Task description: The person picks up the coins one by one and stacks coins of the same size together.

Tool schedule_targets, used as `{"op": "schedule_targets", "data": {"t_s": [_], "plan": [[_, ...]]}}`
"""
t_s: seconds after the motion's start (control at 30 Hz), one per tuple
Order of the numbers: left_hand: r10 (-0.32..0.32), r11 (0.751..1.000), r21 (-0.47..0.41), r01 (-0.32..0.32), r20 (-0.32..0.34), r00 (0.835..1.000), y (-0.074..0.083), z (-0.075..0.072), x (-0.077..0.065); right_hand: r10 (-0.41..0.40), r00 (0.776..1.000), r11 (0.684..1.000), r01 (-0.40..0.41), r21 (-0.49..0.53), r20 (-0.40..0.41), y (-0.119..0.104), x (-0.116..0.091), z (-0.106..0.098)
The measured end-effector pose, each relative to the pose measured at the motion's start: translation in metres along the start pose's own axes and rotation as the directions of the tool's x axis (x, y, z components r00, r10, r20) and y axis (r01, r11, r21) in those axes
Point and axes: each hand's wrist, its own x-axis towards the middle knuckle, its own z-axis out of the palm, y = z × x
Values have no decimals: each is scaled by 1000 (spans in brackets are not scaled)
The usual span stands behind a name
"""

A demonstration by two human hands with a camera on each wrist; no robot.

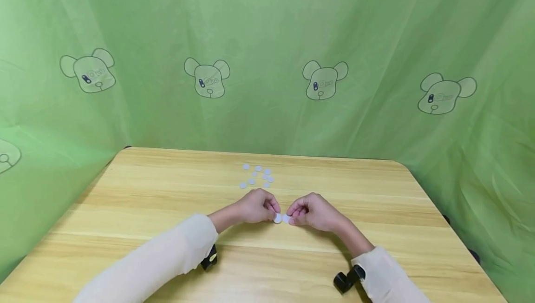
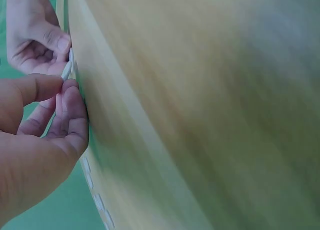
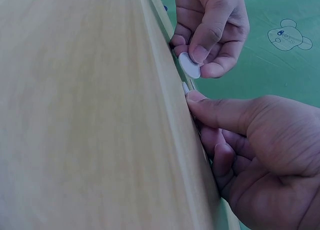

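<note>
Between thumb and fingers my left hand (image 1: 257, 206) pinches a small white disc (image 1: 277, 218), close above the wooden table. Just right of it, my right hand (image 1: 315, 212) pinches a second white disc (image 1: 286, 218). The two discs are side by side with their edges nearly meeting; whether they touch I cannot tell. In the right wrist view the left hand's disc (image 3: 189, 65) shows its flat round face, while the one in the right hand (image 3: 265, 145) is seen nearly edge-on. Seen from the left wrist, both discs stand close together at the fingertips.
Several more white discs (image 1: 258, 168) lie scattered on the wooden table (image 1: 167, 191) beyond the hands, toward its far edge. A green curtain (image 1: 267, 24) with printed bear heads hangs behind and beside the table. Black wrist devices (image 1: 343, 282) sit below both forearms.
</note>
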Motion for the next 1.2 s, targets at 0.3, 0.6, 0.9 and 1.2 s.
{"op": "schedule_targets", "data": {"t_s": [0.3,0.6,0.9,1.2], "plan": [[-6,1000,7,7,-21,1000,7,10,3,-10,1000,1000,10,-9,6,1,2,-1],[-82,997,-9,81,-67,994,10,15,7,-15,1000,1000,15,-14,9,1,2,0],[-115,993,-18,114,-89,989,12,19,11,-8,1000,1000,8,-23,8,1,1,-1],[-83,996,27,85,-82,993,9,11,8,-4,1000,1000,4,-4,13,1,2,-1]]}}
